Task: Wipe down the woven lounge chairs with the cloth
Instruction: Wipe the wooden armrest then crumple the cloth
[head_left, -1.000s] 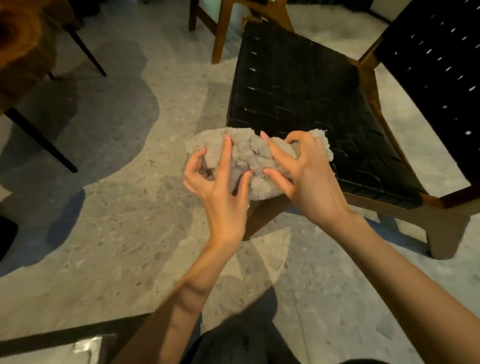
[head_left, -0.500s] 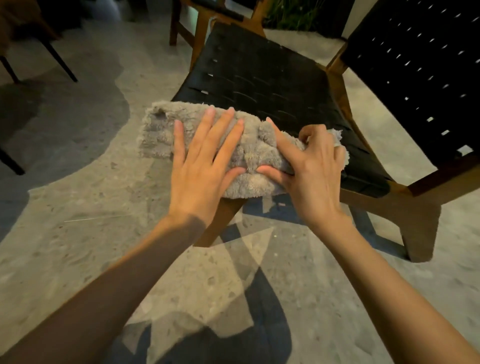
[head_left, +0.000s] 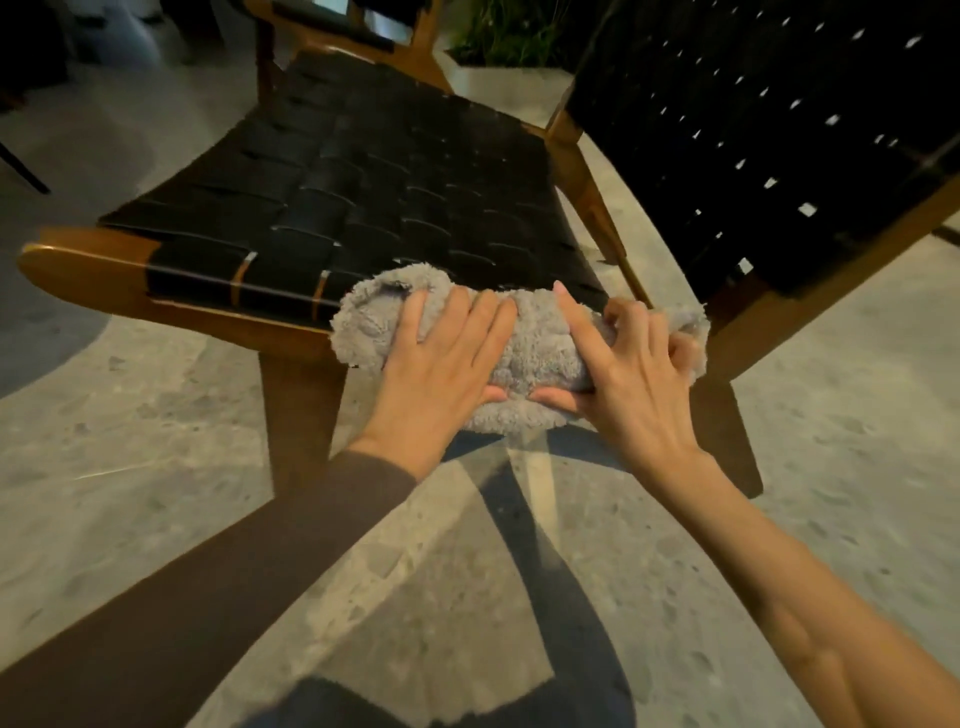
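Head view is looking down at a chair (head_left: 363, 197) with a black woven seat in a wooden frame, its woven back (head_left: 753, 130) rising at the right. A second chair (head_left: 358, 36) is standing just behind the seat, a plant (head_left: 509, 36) is showing beyond it, and a thin dark leg (head_left: 23, 169) is poking in at the far left edge. The two hands are covering much of the cloth (head_left: 535, 348), which is grey and fluffy and is sitting bunched on the seat's near edge, overhanging the frame.

The left hand (head_left: 441, 358) is pressing on it with straight fingers laid close together, thumb against the near side. The right hand (head_left: 631, 374) is gripping the cloth's right end, with the forefinger stretched out on top, the other fingers curled into the pile and the thumb underneath.

Half a second back the cloth was spreading farther left past the left hand, whose fingers were fanned. Now it is gathered tighter, and the seat is filling more of the view.

The floor (head_left: 156, 415) is speckled grey stone, and dark shadows are crossing it in dim, warm light.
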